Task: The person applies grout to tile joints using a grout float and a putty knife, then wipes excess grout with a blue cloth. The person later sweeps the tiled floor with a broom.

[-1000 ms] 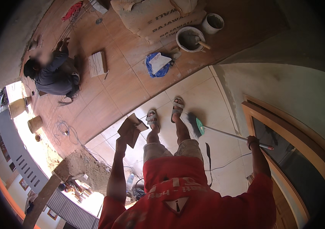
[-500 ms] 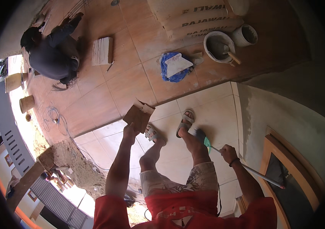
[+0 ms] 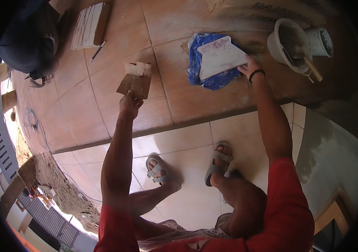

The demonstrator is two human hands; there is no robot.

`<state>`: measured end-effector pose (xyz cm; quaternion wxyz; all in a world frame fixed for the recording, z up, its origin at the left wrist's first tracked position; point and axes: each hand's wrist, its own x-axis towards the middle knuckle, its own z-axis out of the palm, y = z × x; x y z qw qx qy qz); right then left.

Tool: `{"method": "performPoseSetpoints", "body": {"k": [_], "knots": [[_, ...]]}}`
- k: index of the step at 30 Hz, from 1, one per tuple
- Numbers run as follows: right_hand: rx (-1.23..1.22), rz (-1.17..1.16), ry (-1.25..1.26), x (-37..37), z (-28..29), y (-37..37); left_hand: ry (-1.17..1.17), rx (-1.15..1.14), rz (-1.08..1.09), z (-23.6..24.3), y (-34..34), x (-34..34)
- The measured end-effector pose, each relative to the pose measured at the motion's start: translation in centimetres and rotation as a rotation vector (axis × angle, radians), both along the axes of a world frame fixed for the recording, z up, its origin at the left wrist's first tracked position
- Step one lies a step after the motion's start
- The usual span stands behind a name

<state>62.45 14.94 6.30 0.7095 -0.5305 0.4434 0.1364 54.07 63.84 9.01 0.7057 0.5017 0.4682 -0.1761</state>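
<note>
Cardboard (image 3: pixel 134 81) (torn, creased) in left hand (image 3: pixel 129 105).

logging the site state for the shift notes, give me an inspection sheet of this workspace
surface: brown tiled floor meets a lower band of pale tiles, both dusty
job's things: torn cardboard piece at the left hand's fingertips; white trowel-shaped board lying on a blue cloth
clutter: grey bucket with a wooden-handled tool inside, small white pot, flat white block, pen
grip: left hand touches the cardboard's lower edge; right hand rests on the board's edge
cables: loose blue wire coiled at the floor's left side
surroundings: another person crouched top left; sand pile lower left
</note>
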Motion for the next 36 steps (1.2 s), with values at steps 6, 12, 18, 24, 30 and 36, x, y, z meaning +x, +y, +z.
{"method": "performPoseSetpoints", "body": {"k": [6, 12, 18, 24, 30, 36], "knots": [[0.067, -0.286, -0.271, -4.7, -1.5, -6.7, -0.100, -0.113, 0.090, -4.6, 0.7, 0.7], [0.049, -0.621, -0.227, -12.2, -5.4, -13.0, -0.251, -0.214, 0.107, -6.0, 0.5, 0.9], [-0.879, 0.044, -0.335, -14.5, -5.6, -12.3, 0.069, 0.256, -0.152, -3.0, 0.2, -2.8], [-0.603, 0.619, -0.034, -4.4, 3.5, 5.5, 0.134, 0.485, -0.720, 2.4, 5.1, -9.5], [-0.751, 0.599, -0.315, -0.6, 1.1, 6.0, 0.009, 0.686, -0.855, 8.5, 10.3, -15.2], [-1.290, 0.581, -1.110, -3.8, 10.8, 5.6, 0.039, 0.646, -0.455, 8.7, 13.7, -26.1]]}}
